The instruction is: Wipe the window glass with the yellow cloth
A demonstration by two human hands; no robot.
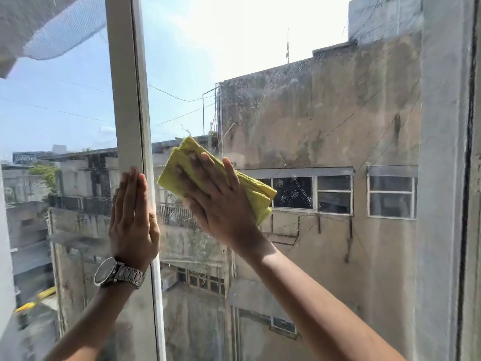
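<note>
The window glass [325, 121] fills the view right of a white vertical frame bar [128, 105]; it is streaked and spotted. A folded yellow cloth [177, 170] lies flat against the glass near the bar, at mid height. My right hand [221, 201] presses on the cloth with the palm, fingers spread and pointing up-left. My left hand [132, 220], a metal watch [118, 273] on its wrist, rests flat and empty against the frame bar, fingers straight up.
A second pane [59, 121] lies left of the bar, with a mesh screen [52, 27] at its top left corner. A grey frame edge [466, 178] bounds the glass on the right. Buildings stand outside.
</note>
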